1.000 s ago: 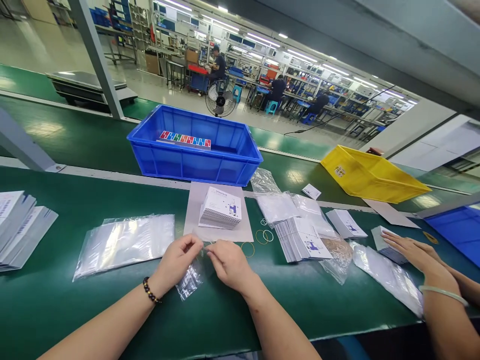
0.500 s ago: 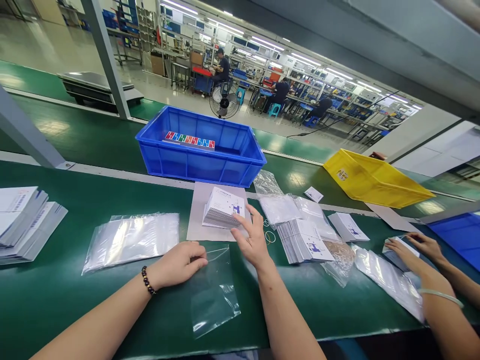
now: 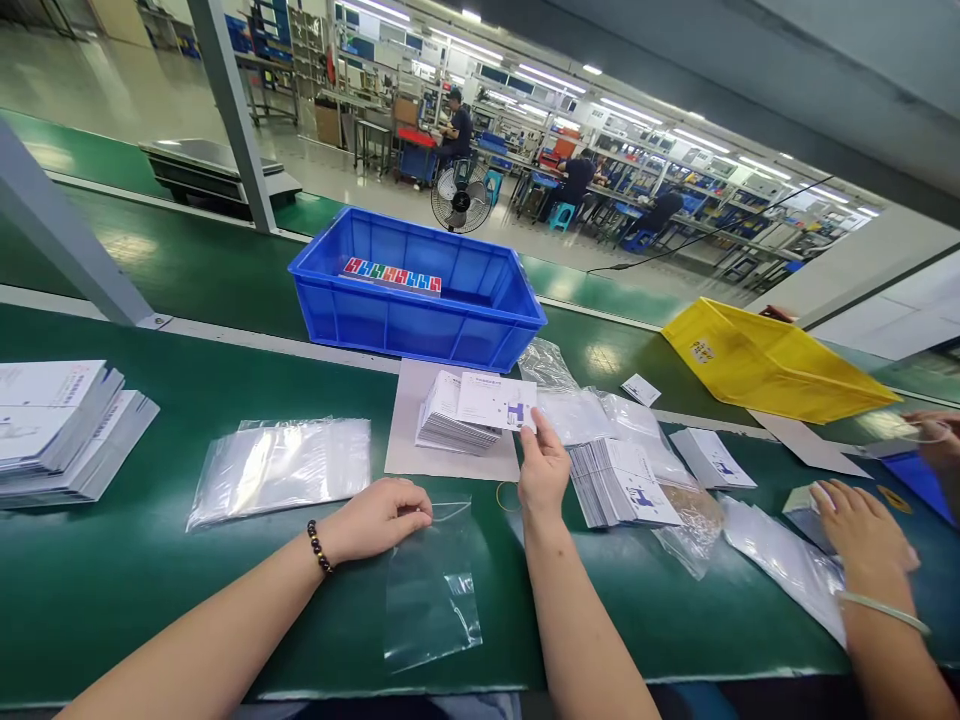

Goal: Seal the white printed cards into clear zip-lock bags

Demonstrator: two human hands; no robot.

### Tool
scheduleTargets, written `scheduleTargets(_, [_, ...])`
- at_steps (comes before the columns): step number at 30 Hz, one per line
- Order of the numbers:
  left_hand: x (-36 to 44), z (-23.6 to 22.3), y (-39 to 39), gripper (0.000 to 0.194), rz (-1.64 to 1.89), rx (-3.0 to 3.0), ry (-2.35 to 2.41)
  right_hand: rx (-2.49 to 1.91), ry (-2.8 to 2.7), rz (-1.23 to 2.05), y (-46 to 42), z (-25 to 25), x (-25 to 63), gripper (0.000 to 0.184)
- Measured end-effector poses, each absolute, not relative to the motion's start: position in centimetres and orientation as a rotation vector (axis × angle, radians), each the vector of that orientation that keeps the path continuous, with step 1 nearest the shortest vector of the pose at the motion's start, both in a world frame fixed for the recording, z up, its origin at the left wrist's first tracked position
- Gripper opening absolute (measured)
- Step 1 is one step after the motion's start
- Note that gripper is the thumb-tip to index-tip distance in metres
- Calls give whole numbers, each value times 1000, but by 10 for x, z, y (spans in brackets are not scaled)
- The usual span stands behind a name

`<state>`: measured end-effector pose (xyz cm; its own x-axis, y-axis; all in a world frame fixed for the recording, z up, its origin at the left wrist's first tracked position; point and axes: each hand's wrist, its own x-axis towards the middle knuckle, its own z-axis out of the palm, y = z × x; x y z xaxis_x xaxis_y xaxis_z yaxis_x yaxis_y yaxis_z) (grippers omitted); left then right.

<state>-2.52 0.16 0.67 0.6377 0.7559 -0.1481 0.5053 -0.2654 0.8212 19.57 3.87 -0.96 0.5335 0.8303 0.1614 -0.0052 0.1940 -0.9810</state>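
Between the thumb and fingers of my right hand (image 3: 544, 465) is a white printed booklet (image 3: 491, 400), raised at the right of a booklet stack (image 3: 450, 425). That stack lies on a sheet of grey cardboard (image 3: 405, 455). My left hand (image 3: 390, 518), with a beaded bracelet at the wrist, pinches the top edge of a clear plastic bag (image 3: 433, 600) lying flat on the green table. A pile of clear bags (image 3: 285, 470) is left of that hand. To the right of my right hand sits another fanned booklet stack (image 3: 619, 485).
A blue bin (image 3: 420, 325) holding a colourful printed strip stands behind the cardboard. A yellow bin (image 3: 772, 360) is at the back right. Taller booklet piles (image 3: 60, 430) lie at far left. A co-worker's hand (image 3: 862, 525) rests near bags (image 3: 780, 560) on the right.
My right hand has closed on the top booklet and lifted it off the stack, rightward. My left hand keeps its pinch on the bag. The co-worker's hands have moved apart.
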Motion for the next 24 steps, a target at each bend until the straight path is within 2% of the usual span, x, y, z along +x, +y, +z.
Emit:
scheduleTargets(5, [-24, 4, 2, 22, 399, 1948, 867, -1110, -768, 900, 32, -1, 197, 39])
scheduleTargets(8, [-25, 2, 4, 20, 457, 1877, 870, -1150, -926, 1061, 26, 0, 197, 28])
scheduleTargets(14, [-21, -3, 3, 19, 580, 1714, 934, -1271, -1373, 1183, 17, 6, 196, 14])
scheduleTargets(19, [-13, -7, -3, 20, 762, 1576, 981, -1092, -1988, 1533, 11, 10, 188, 12])
scheduleTargets(22, [-12, -7, -3, 16, 790, 1433, 1002, -1126, -1993, 1622, 9, 9, 185, 12])
scheduleTargets(24, [-13, -7, -2, 27, 738, 1277, 1025, -1174, -1913, 1628, 8, 9, 184, 9])
